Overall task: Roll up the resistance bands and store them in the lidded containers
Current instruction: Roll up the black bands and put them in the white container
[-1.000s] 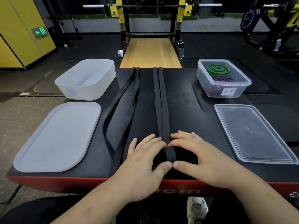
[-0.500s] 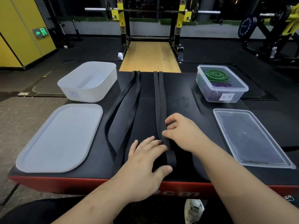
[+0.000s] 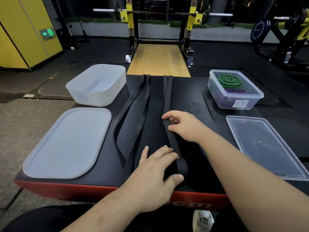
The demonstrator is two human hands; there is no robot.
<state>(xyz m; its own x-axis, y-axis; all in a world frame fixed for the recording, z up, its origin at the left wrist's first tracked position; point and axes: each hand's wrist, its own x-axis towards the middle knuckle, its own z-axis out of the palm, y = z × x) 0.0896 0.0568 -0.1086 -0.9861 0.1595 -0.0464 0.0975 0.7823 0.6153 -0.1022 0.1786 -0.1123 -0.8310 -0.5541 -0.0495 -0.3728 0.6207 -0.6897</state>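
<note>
Fingers of the right hand pinch the narrow black band mid-length. The left hand curls fingers and thumb round its rolled end (few turns only) near the worktop front edge. A second black band lies loose just left. The clear container, far right, holds green and purple rolls.

A narrow black band is laid doubled down the middle, far to near, with its near end wound into a small roll. A wider black band is spread loose just to its left. A white container is set open at far left, and its white lid is laid flat at near left. In the clear container at far right a green roll and a purple roll are stored. The clear lid is laid at near right.
</note>
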